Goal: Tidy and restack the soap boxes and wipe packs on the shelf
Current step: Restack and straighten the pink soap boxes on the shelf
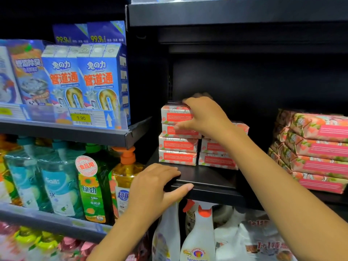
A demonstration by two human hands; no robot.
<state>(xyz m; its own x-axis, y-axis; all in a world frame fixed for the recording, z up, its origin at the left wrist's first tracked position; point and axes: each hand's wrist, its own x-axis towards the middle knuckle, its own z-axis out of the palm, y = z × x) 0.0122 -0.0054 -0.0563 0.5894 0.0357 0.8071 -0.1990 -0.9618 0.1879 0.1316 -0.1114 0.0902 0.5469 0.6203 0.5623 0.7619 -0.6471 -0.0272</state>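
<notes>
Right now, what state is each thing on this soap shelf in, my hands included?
top soap box, on the left stack, gripped by the right hand.
left soap stack, four high, edges uneven.
right soap stack, three high, partly hidden.
wipe packs, piled askew at right.
right hand, grips the top soap box.
left hand, rests on the shelf edge.

Soap boxes [178,127] — pink-red floral.

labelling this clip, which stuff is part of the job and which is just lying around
Job: soap boxes, wipe packs, right hand gripping the top box, left hand on shelf.
Around: drain cleaner boxes, detergent bottles, spray bottles.
</notes>
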